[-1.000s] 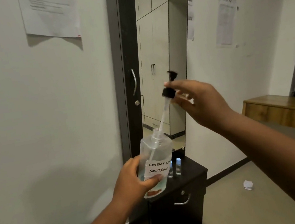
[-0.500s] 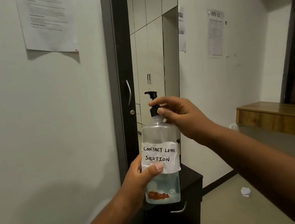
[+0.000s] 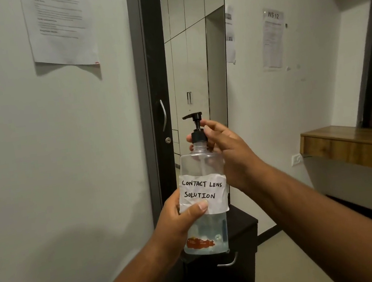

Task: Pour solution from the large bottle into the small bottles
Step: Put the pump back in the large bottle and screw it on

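clear plastic large bottle held upright: left hand grips its labelled body to brace it, right hand pinches the black pump collar above, likely twisting.

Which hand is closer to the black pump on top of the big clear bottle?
Right. The right hand curls round the black pump collar at the neck. The left hand grips the clear plastic bottle lower down, thumb on its white paper label.
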